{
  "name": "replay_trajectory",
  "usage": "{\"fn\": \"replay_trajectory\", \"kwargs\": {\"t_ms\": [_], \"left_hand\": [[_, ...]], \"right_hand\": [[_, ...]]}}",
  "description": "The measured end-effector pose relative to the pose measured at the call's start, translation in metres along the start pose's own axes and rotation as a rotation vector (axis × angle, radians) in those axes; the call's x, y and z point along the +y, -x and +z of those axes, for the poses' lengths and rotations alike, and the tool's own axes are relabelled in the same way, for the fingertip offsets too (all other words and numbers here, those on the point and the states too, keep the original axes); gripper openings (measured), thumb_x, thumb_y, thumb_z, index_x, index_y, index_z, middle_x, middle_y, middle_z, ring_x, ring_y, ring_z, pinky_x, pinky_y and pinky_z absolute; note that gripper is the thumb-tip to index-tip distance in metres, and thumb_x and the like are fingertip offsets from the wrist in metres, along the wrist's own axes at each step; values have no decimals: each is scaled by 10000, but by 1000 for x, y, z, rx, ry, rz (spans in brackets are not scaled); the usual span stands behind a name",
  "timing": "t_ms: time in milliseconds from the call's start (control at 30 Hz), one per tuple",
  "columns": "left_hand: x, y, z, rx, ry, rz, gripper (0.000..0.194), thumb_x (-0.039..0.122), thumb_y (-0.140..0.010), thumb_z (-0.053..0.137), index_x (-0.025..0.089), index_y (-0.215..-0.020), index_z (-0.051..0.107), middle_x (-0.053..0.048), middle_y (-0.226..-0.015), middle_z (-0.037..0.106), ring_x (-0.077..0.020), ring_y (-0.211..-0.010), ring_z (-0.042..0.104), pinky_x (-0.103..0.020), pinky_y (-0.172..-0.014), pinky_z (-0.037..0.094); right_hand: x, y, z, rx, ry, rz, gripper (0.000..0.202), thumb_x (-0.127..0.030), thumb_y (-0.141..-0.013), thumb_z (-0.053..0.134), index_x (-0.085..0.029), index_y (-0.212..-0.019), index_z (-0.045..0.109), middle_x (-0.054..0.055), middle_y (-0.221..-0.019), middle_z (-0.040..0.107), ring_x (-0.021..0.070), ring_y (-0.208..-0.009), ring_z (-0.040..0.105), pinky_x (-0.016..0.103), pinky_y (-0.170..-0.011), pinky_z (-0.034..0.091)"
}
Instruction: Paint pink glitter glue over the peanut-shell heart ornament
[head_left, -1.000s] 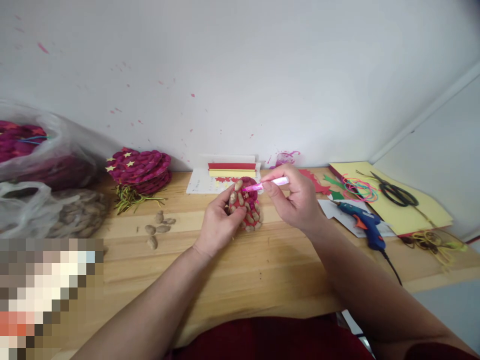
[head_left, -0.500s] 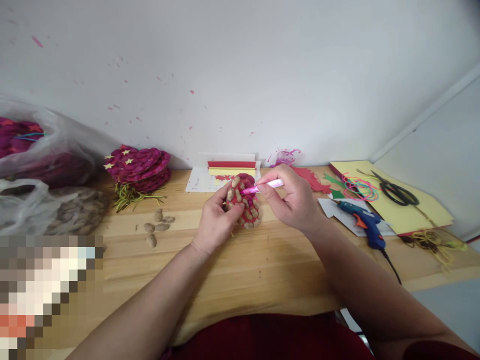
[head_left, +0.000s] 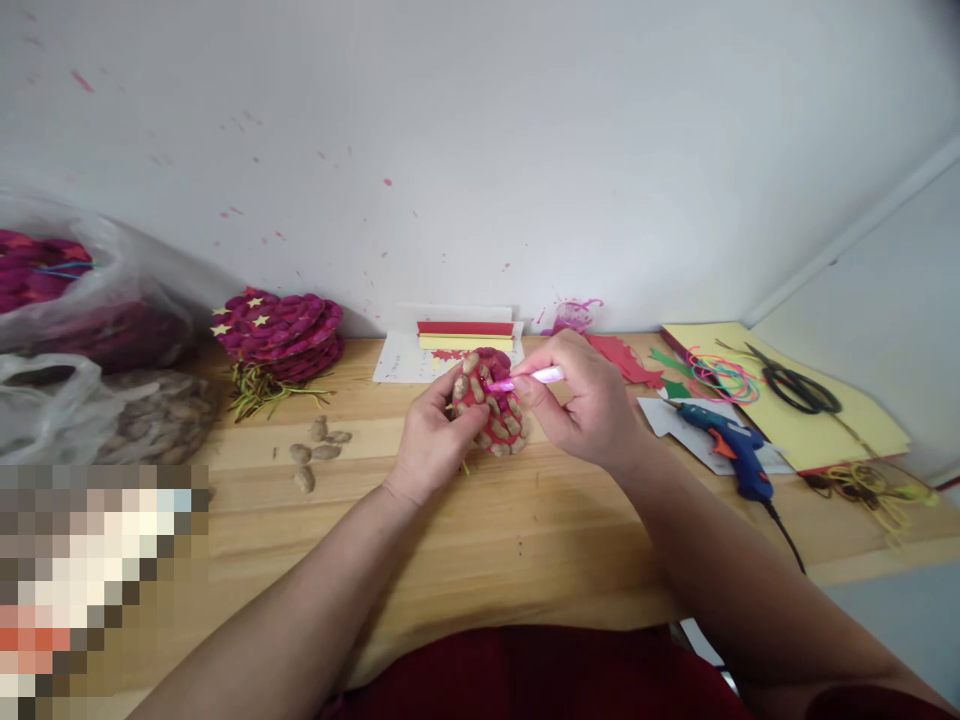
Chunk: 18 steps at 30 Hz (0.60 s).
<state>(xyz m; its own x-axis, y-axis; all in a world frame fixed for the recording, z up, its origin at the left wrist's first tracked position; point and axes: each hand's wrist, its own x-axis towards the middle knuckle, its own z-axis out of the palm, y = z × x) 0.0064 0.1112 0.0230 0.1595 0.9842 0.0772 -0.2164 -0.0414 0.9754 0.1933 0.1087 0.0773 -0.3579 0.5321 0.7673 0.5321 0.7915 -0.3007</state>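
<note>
My left hand grips the left side of a red piece covered with peanuts, its thumb on the front. Some peanuts at its upper part are painted magenta; the rest are bare tan shells. My right hand pinches a white-handled paintbrush with magenta paint toward its tip. That tip touches, or nearly touches, the peanuts in the upper middle. Behind the piece, a white sheet carries small red stars and folded red and yellow strips.
Loose peanuts and a stack of magenta peanut pieces lie left, beside plastic bags. To the right are a blue glue gun, black scissors, yellow paper and coloured cords. A magenta-stained cup stands behind.
The brush has shifted slightly left and down over the peanuts, with my right hand following. My left hand keeps its hold on the piece.
</note>
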Motion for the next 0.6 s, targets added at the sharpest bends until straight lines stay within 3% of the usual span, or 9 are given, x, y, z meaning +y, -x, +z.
{"fn": "replay_trajectory", "kwargs": {"t_ms": [267,600], "left_hand": [[-1,-1,3,38,123,-55,590,232,-697,802,162,-1276,716,-38,-956,772,-176,-777,683,-311,-761,579],[-4,-1,2,5,135,-47,622,238,-706,818,177,-1315,707,-79,-1123,791,-222,-884,732,-346,-814,599]], "right_hand": [[-1,-1,-2,8,6,-1,73,-171,-960,639,-231,-918,643,17,-819,712,183,-780,613,354,-758,485],[5,0,-2,50,-3,42,66,-187,-964,639,-240,-924,635,17,-832,719,188,-781,633,355,-737,487]]}}
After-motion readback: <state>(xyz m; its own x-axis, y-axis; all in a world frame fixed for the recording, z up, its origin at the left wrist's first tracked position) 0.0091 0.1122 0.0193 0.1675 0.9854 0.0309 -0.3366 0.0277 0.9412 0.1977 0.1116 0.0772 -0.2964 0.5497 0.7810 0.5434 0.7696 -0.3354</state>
